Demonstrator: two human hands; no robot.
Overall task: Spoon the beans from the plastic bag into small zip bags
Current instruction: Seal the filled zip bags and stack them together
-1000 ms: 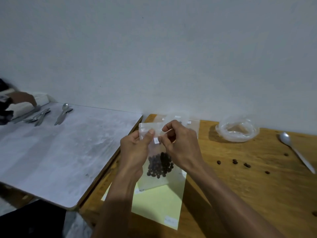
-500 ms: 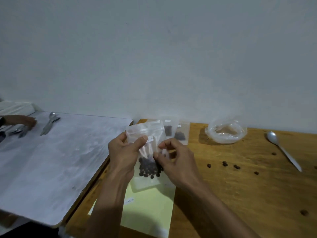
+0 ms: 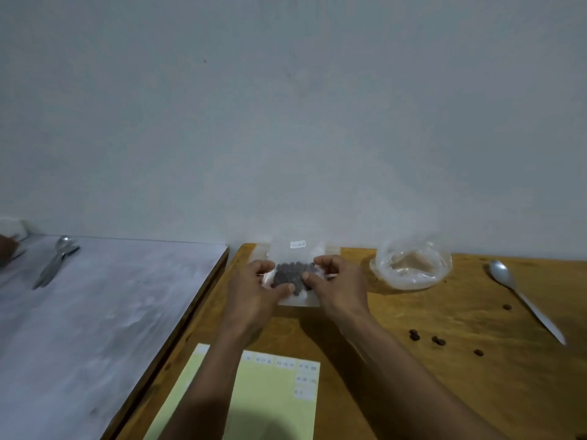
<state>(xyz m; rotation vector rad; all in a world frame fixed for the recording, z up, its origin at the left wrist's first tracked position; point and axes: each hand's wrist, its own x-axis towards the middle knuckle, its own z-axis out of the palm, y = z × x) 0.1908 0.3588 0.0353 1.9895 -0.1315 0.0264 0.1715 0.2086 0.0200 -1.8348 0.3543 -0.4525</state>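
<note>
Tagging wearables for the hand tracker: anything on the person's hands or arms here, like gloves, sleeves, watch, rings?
Nothing worn that shows. The left hand and right hand are bare, no gloves, and no rings are visible. Both forearms are bare from the wrist down to the frame's bottom edge: no sleeves, watch or bands in view. The frame is slightly blurred, so very fine details could be missed.
</note>
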